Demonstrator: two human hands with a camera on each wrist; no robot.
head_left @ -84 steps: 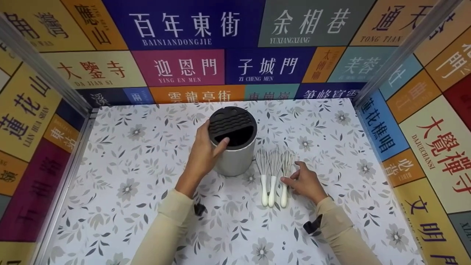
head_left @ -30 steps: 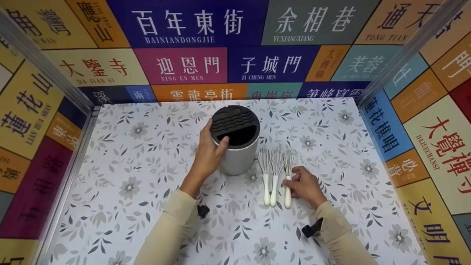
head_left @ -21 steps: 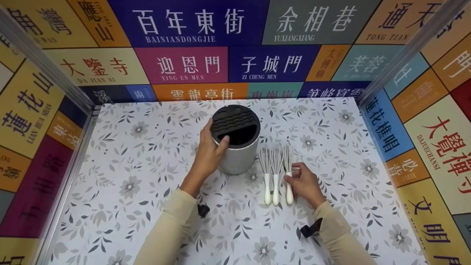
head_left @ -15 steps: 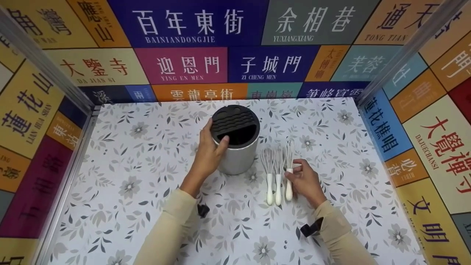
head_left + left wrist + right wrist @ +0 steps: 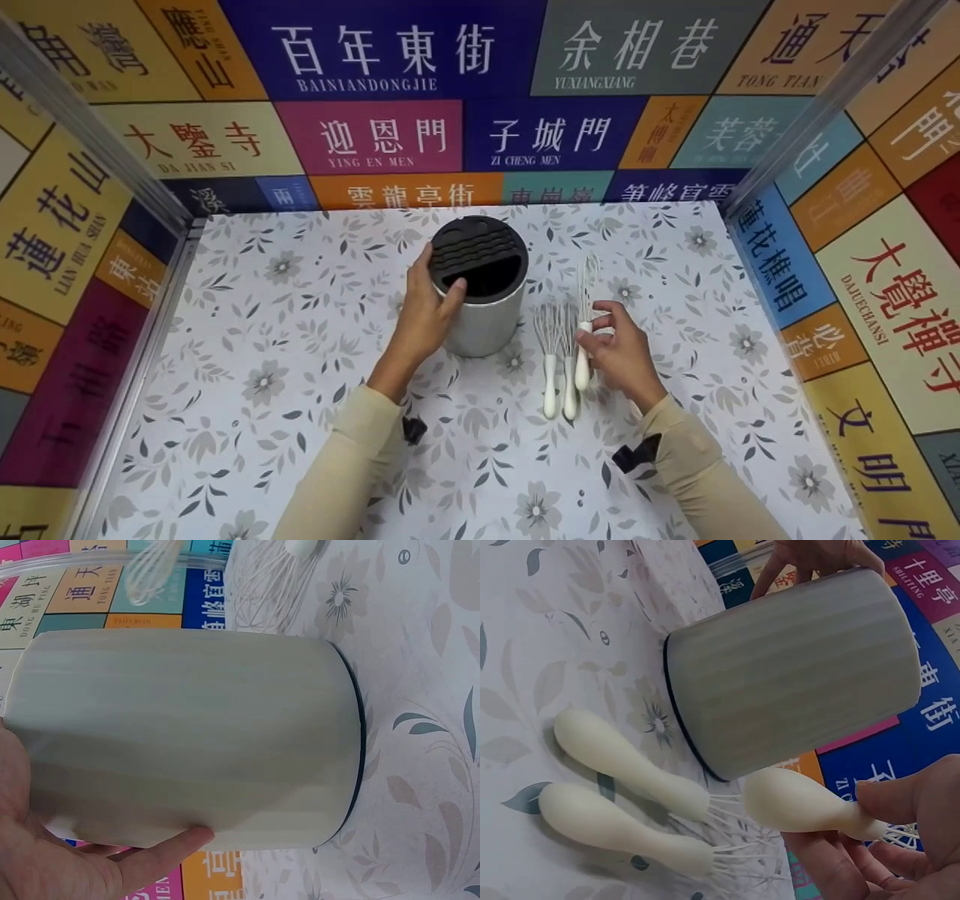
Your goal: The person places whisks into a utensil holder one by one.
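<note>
A pale grey utensil holder [image 5: 484, 326] with a black slotted lid [image 5: 477, 247] stands upright on the table. My left hand [image 5: 424, 307] grips its left side, thumb over the rim beside the lid's dark opening. To the right of the holder, my right hand [image 5: 619, 349] pinches a white-handled whisk [image 5: 799, 800] near the top of its handle, wires pointing away from me and raised off the table. Two similar whisks lie side by side on the table, a left whisk [image 5: 550, 386] and a right whisk [image 5: 569, 386], just left of the held one.
The table [image 5: 315, 450] wears a white cover printed with grey flowers and leaves. A back wall [image 5: 367, 135] and side walls of coloured panels with Chinese lettering enclose it. Black wrist straps [image 5: 637, 454] sit on both sleeves.
My right hand has taken hold of the rightmost whisk, lifted it and moved it away from me. The two other whisks have shifted slightly right. My left hand stays on the holder.
</note>
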